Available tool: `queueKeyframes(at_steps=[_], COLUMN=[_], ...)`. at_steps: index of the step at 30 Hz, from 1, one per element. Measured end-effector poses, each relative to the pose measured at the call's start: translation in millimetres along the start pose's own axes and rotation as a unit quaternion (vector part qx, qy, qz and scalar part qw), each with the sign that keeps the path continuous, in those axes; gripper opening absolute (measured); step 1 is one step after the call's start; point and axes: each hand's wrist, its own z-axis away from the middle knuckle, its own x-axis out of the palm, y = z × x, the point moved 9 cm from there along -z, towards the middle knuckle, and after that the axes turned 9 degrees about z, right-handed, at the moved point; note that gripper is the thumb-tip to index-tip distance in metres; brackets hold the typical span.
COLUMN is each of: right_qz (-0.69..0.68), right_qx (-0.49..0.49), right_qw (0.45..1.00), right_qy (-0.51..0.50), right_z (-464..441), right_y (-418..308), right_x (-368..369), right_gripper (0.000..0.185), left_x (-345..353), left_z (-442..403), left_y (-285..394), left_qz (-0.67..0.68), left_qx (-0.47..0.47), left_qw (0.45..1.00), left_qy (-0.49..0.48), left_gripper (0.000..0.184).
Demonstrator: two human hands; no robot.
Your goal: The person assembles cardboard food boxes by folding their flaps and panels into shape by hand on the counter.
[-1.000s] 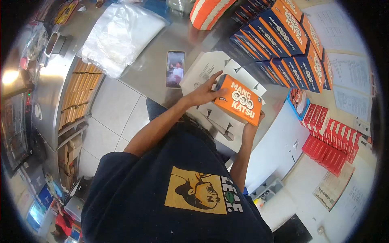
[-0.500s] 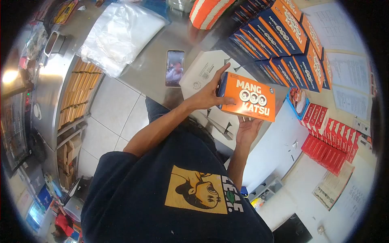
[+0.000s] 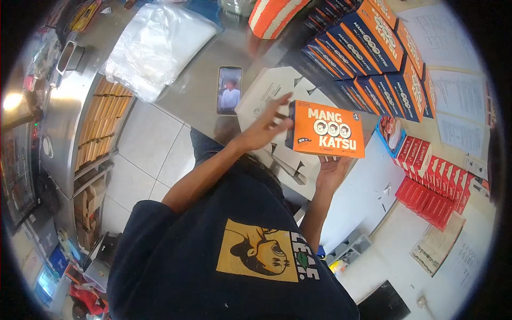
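An orange and dark blue "Mang Katsu" carton (image 3: 328,128) is held up over the worktop, its printed orange face toward me. My right hand (image 3: 333,172) supports it from below at the near edge, palm up, with the fingers partly hidden under it. Beside the carton's blue left end, my left hand (image 3: 264,128) has its fingers spread; the thumb is close to that end, and I cannot tell whether it touches. Under both hands lie white flat carton blanks (image 3: 261,88) with cut slots and small print.
A phone (image 3: 229,90) with a lit screen lies left of the blanks. Beyond it is a pile of clear plastic bags (image 3: 157,50). Stacked "Mang Katsu" cartons (image 3: 373,42) stand at the back right, with red boxes (image 3: 432,178) along the wall. An orange-striped item (image 3: 274,16) sits at the top.
My left hand has let go of the carton and drawn slightly left, fingers spreading. The carton now rests on my right hand, turned a little more level.
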Motion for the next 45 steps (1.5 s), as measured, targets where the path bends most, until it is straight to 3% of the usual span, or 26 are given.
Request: queueKeyframes(at_steps=[1, 2, 3, 5, 9, 11, 15, 16, 17, 19, 21, 23, 24, 26, 28, 31, 33, 36, 42, 45], right_qz=[-0.001, 0.018, 0.037, 0.040, 0.044, 0.050, 0.103, 0.102, 0.186, 0.269, 0.343, 0.377, 0.408, 0.410, 0.488, 0.441, 0.402, 0.402, 0.367, 0.349], right_qx=[0.000, -0.002, -0.004, -0.008, -0.003, -0.004, -0.004, -0.005, -0.009, -0.011, -0.037, -0.039, -0.039, -0.038, -0.014, -0.010, -0.003, -0.028, -0.033, 0.029], right_qw=[1.000, 1.000, 0.998, 0.998, 0.997, 0.998, 0.995, 0.995, 0.982, 0.962, 0.931, 0.912, 0.891, 0.888, 0.847, 0.870, 0.886, 0.886, 0.907, 0.916], right_qy=[0.001, 0.025, 0.050, 0.055, 0.056, 0.049, 0.016, 0.015, -0.018, -0.052, -0.122, -0.160, -0.196, -0.203, -0.210, -0.220, -0.231, -0.228, -0.205, -0.196], right_z=[-1.9, -2.1, -1.5, -3.5, -8.1, -8.1, -7.1, -6.3, -4.8, -2.5, 1.2, 6.7, 10.8, 17.7, 24.4, 36.0, 39.8, 43.0, 39.8, 37.6], right_y=[-2.9, -7.5, -11.2, -15.2, -19.9, -23.2, -22.3, -24.3, -27.8, -34.5, -43.3, -50.8, -52.3, -60.2, -61.3, -56.8, -53.0, -54.8, -52.4, -39.6], right_x=[-2.4, -8.7, -16.1, -24.3, -19.9, -14.7, -8.5, -6.9, 1.0, 12.9, 36.3, 49.1, 58.5, 69.7, 69.7, 69.5, 71.9, 80.8, 75.7, 62.8], right_gripper=[0.057, 0.060, 0.062, 0.064, 0.066, 0.066, 0.062, 0.062, 0.058, 0.054, 0.049, 0.050, 0.052, 0.055, 0.056, 0.052, 0.050, 0.047, 0.045, 0.046], left_x=[-24.4, -68.4, -104.3, -143.3, -176.7, -176.3, -171.2, -148.9, -125.1, -64.8, 1.4, 53.3, 64.2, 79.5, 74.8, 69.7, 67.4, 71.0, 75.0, 74.0], left_z=[5.3, 11.1, 21.0, 29.4, 21.0, 17.0, 13.9, 12.0, 11.3, 6.7, -3.6, -0.4, 1.9, 4.4, 4.4, 14.7, 19.0, 22.6, 25.8, 25.6], left_y=[-2.0, -9.3, -12.8, 4.3, 5.7, 22.9, 44.1, 52.5, 59.5, 61.4, 62.7, 46.5, 46.3, 22.1, 14.2, 6.5, -3.5, -2.1, 5.6, -0.3], left_qz=[-0.051, -0.254, -0.441, -0.564, -0.616, -0.556, -0.492, -0.453, -0.412, -0.437, -0.337, -0.390, -0.390, -0.356, -0.336, -0.298, -0.221, -0.321, -0.335, -0.338], left_qx=[-0.020, 0.065, 0.147, 0.052, 0.011, 0.077, 0.137, 0.162, 0.186, 0.198, 0.143, 0.171, 0.174, 0.038, 0.024, 0.031, -0.019, -0.002, -0.006, -0.033], left_qw=[0.996, 0.950, 0.847, 0.769, 0.739, 0.772, 0.775, 0.805, 0.832, 0.851, 0.931, 0.895, 0.895, 0.913, 0.919, 0.925, 0.943, 0.916, 0.912, 0.910], left_qy=[0.070, 0.170, 0.258, 0.297, 0.273, 0.299, 0.371, 0.346, 0.320, 0.214, -0.017, -0.132, -0.132, -0.196, -0.204, -0.232, -0.247, -0.242, -0.237, -0.240], left_gripper=[0.064, 0.046, 0.033, 0.036, 0.044, 0.046, 0.049, 0.051, 0.053, 0.060, 0.077, 0.087, 0.087, 0.088, 0.087, 0.086, 0.086, 0.082, 0.081, 0.084])
